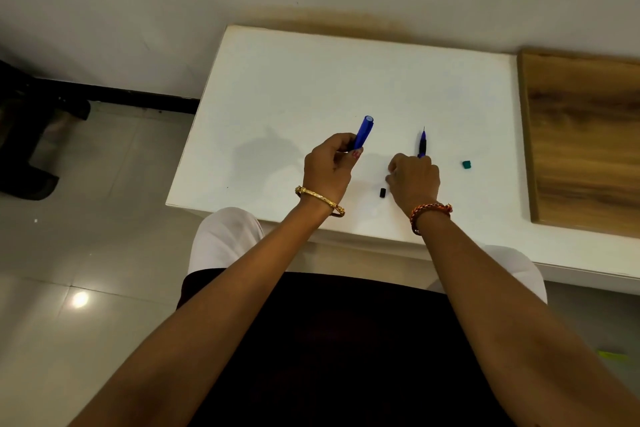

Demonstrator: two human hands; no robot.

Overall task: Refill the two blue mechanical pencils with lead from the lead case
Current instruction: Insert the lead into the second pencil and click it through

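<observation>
Left hand gripping light, stiff blue pencil mid-table, right hand curled over second pencil; thin lead snaps, so pinch softly.

2 blue pencils, 2 small caps

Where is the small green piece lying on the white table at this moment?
In the head view, the small green piece lies alone on the white table, to the right of the right hand, between it and the wooden board.
</observation>
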